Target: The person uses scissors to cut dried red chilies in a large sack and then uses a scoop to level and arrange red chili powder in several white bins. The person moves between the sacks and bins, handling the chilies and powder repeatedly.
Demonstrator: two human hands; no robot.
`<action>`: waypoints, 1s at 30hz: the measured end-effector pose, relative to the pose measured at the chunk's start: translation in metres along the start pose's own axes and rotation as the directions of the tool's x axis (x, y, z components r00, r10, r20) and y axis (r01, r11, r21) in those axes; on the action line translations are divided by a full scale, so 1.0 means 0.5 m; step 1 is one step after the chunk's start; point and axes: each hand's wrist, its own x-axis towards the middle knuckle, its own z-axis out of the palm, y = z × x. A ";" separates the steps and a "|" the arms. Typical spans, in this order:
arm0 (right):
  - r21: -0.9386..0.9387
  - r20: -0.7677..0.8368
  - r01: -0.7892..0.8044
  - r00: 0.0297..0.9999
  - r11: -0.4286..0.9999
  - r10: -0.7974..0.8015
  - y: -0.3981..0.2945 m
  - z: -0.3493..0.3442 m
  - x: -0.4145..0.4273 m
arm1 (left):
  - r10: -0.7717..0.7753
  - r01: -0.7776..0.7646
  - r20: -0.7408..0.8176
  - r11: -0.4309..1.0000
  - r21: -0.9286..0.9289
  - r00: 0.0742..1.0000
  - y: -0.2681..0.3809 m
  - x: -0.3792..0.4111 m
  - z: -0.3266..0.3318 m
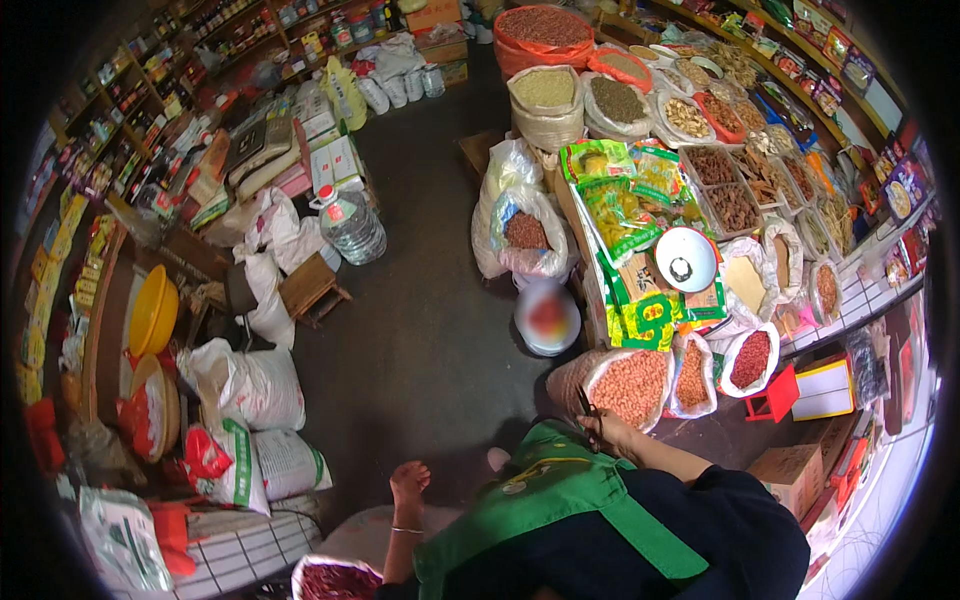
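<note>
My left hand (pixel 410 480), with a thin bracelet on the wrist, is held out over the floor with its fingers curled; nothing shows in it. In my right hand (pixel 602 433), close to the green apron (pixel 540 480), is a pair of dark scissors (pixel 586 406), by their look, pointing away from me. Just beyond it stands an open sack of pink peanuts (pixel 630 382). A smaller bag of peanuts (pixel 691 379) and a bag of dark red beans or peanuts (pixel 750 358) stand to the right. Dried red chillies (pixel 337 582) fill a sack below my left hand.
A white enamel bowl (pixel 686 259) sits on packaged goods at the right. Nearer the aisle stands a round white container (pixel 547 318). Across the dark floor (pixel 397 330) are a wooden stool (pixel 311 289), a large water bottle (pixel 351 226) and stuffed white sacks (pixel 262 382).
</note>
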 end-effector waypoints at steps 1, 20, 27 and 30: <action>0.070 0.011 0.001 1.000 0.998 -0.002 -0.017 0.008 0.014 | 0.006 -0.005 0.015 1.000 -0.030 1.000 0.022 0.023 0.013; 0.381 0.066 0.240 0.956 0.893 -0.285 -0.798 0.021 0.452 | 0.370 -0.630 0.595 -0.033 0.776 0.713 0.372 0.427 0.291; 0.496 -0.024 0.527 0.802 0.690 -0.596 -1.082 -0.009 0.499 | 0.040 -0.206 0.278 0.774 0.599 0.960 0.409 0.651 0.328; 0.557 -0.105 0.572 0.768 0.602 -0.632 -1.160 -0.026 0.548 | 0.101 -0.528 0.538 0.407 0.745 0.837 0.433 0.753 0.329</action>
